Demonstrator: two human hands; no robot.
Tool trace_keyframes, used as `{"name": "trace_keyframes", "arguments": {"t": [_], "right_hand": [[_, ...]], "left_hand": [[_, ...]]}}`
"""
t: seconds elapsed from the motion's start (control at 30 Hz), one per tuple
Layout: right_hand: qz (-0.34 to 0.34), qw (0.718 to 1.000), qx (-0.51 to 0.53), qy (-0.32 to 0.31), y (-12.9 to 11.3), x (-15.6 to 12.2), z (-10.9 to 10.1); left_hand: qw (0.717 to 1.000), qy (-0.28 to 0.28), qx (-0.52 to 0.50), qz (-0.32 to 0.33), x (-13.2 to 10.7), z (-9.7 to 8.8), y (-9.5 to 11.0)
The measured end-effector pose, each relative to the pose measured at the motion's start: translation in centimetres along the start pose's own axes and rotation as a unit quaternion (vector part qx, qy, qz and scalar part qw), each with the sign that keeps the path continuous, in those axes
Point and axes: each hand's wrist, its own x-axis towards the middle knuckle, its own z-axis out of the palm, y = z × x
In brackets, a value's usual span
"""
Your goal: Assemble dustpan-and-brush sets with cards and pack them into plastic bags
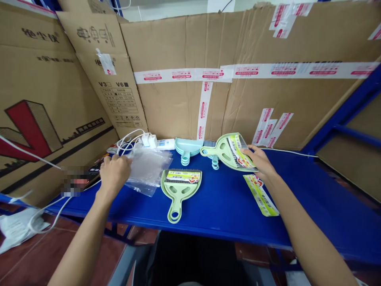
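A hand could cross the blue tabletop (223, 202) between the nearer green dustpan (177, 190) and the label card (261, 195), or right of the right hand (260, 159). A cardboard wall (172, 43) closes the back; the held green dustpan (224, 153) partly covers blue brushes (214, 160); plastic bags (149, 171) and white cables (129, 143) crowd the left hand (114, 172).

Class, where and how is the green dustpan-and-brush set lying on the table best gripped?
Probably pinch the green dustpan-and-brush set by its looped handle from the person's side: it is narrow and points toward the table's near edge, while the wide end with the label card faces away.
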Motion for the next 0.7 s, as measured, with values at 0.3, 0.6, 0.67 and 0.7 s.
{"name": "trace_keyframes", "arguments": {"t": [0.3,0.6,0.67,0.7], "right_hand": [[-0.022,1.0,0.0,0.012,0.1,0.3,-0.3],[-0.061,0.998,0.022,0.019,-0.4,0.5,-0.5],[-0.067,0.997,0.034,0.029,-0.5,0.4,-0.5],[-0.07,0.996,0.034,0.032,-0.6,0.4,-0.5]], "left_hand": [[0.986,0.142,0.001,0.085,-0.5,-5.4,-1.2],[0.779,0.123,-0.433,0.437,1.3,-16.8,3.8],[0.741,0.058,-0.477,0.469,1.8,-16.3,6.9],[0.723,0.024,-0.492,0.483,2.1,-15.5,8.5]]}}
